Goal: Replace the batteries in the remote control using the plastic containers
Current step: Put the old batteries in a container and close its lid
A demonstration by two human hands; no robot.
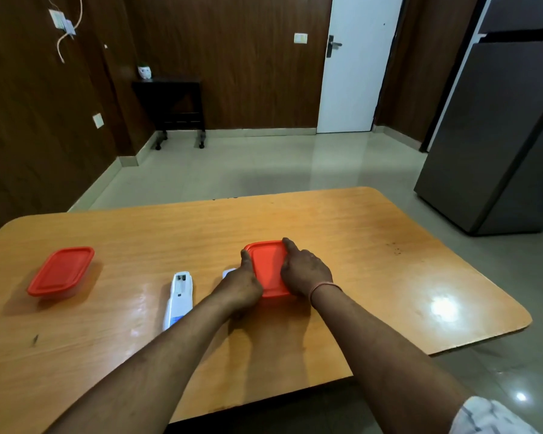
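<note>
A plastic container with a red lid (267, 264) sits at the middle of the wooden table (373, 261). My left hand (243, 285) grips its left edge, thumb up along the side. My right hand (304, 270) presses on its right side, fingers over the lid's far corner. A white remote control (179, 297) lies face down to the left, its battery bay uncovered at the far end. A small white piece (228, 272), perhaps the battery cover, shows just behind my left hand. A second red-lidded container (61, 270) rests at the far left, shut.
The table's right and near edges drop to a tiled floor. A grey refrigerator (499, 130) stands at the right, a dark side table (173, 101) against the far wall, and a white door (355, 64) behind.
</note>
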